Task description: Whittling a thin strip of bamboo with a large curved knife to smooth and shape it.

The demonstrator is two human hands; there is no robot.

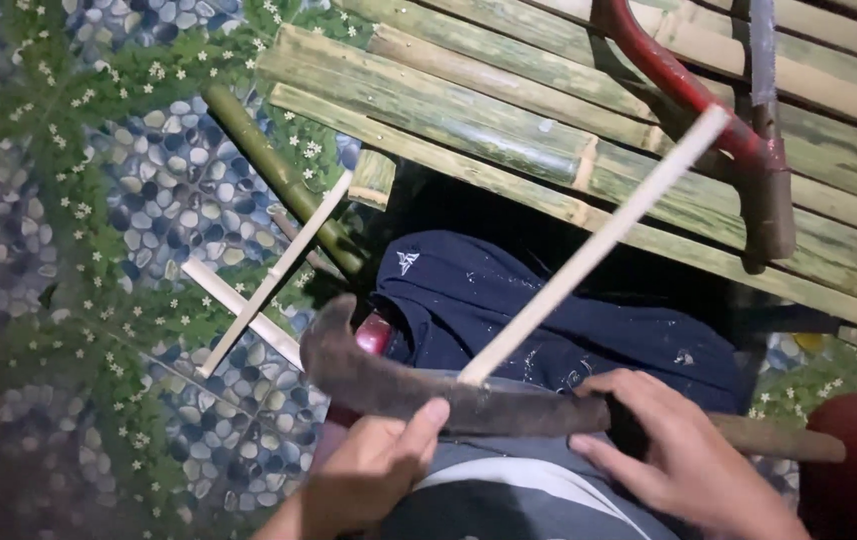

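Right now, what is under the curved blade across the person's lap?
Under the curved blade lie dark blue cloth and something red. The pale bamboo strip ends at the blade's edge. The rest is covered.

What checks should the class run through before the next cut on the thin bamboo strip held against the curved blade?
1. Right hand grips the knife handle: ok.
2. Left hand thumb presses the curved blade: ok.
3. Bamboo strip meets the blade: ok.
4. Fingers away from the cutting edge: cannot tell.
5. Dark cloth covers the lap: ok.
6. Saw rests on the split bamboo, apart from the hands: ok.
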